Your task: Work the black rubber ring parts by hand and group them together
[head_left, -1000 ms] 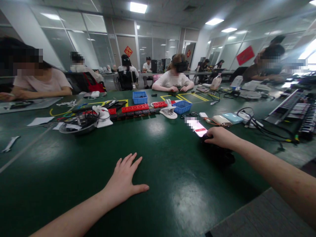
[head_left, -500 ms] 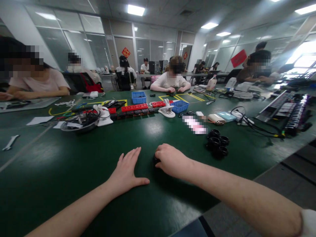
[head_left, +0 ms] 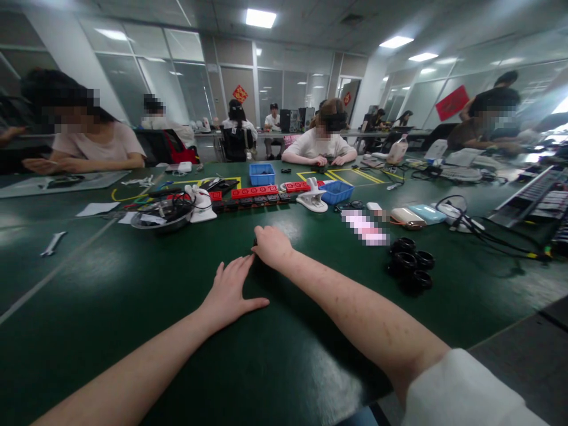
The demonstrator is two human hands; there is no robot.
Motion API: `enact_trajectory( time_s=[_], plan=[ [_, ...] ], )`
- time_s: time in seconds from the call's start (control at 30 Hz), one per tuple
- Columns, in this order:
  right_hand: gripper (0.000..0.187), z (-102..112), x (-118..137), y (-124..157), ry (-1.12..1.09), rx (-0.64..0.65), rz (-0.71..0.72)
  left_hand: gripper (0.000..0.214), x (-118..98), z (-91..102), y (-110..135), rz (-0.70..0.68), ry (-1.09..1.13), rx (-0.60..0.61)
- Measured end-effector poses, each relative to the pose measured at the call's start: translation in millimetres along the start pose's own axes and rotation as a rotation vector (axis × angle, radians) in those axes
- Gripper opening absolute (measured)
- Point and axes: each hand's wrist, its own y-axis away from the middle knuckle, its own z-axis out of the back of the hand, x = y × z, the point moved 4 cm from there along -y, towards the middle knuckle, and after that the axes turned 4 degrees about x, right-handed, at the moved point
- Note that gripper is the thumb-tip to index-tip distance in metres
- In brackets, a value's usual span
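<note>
My left hand (head_left: pixel 228 296) rests on the green table with its fingers stretched forward and its thumb out to the right; nothing is in it. Just ahead and to the right, my right hand (head_left: pixel 271 244) is closed, palm down, over a small black part (head_left: pixel 255 242). Only a dark edge of that part shows beside the fingers, and the rest is hidden. The tips of my left fingers are close to my right hand. A cluster of several round black ring-shaped parts (head_left: pixel 404 261) sits to the right of my right forearm.
Beyond my hands stand a metal bowl of parts (head_left: pixel 165 225), a red and black strip (head_left: pixel 254 192), a white clip (head_left: pixel 312 198) and blue trays (head_left: pixel 336 193). A wrench (head_left: pixel 54 244) lies at left. Power banks (head_left: pixel 407 218) and cables are at right. A co-worker (head_left: pixel 320 145) sits opposite.
My right hand has moved forward and left with the black part, coming close to my left fingertips. My left hand stays open in nearly the same spot. The view has turned slightly left.
</note>
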Motion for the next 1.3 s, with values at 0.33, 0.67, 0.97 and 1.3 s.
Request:
enact_trajectory(
  time_s=[0.33, 0.67, 0.97, 1.3],
  plan=[
    [0.028, -16.0, -18.9, 3.4, -0.040, -0.174, -0.030, 0.077, -0.7, 6.5, -5.1, 0.135, 0.002, -0.032],
    [0.027, -20.2, -26.0, 20.3, -0.102, -0.173, 0.024, 0.050, -12.1, 11.4, -49.1, 0.048, 0.057, -0.045],
    [0.025, -20.8, -24.6, 31.9, -0.115, -0.189, 0.077, 0.021, -9.2, 1.7, -54.1, 0.009, 0.088, -0.118],
    [0.028, -6.5, -17.5, 35.9, -0.105, -0.083, 0.215, 0.028, -6.4, 5.2, -51.4, -0.080, 0.228, -0.070]
  ],
)
